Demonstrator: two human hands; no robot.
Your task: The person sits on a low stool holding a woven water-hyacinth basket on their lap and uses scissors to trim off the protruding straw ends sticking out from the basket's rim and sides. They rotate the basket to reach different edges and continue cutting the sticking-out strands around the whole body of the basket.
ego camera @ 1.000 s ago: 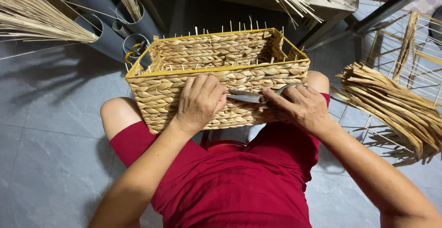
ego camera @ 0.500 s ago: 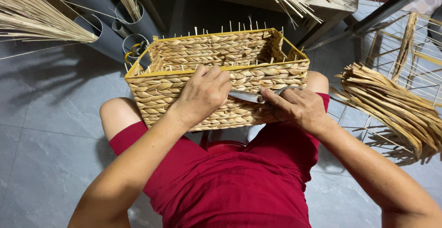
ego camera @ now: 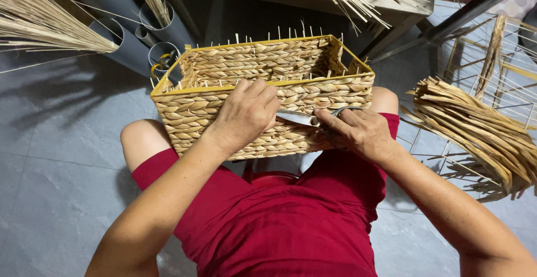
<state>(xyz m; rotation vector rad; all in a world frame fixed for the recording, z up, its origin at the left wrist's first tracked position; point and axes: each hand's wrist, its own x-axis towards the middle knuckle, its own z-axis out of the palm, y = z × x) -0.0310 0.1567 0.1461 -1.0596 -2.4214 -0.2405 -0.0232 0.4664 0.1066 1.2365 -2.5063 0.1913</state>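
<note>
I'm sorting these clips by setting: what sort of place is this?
Probably a basket-weaving workshop: a half-finished woven basket on the person's lap, bundles of dried fibre strips on the tiled floor, and reed stalks in grey tubes.
</note>
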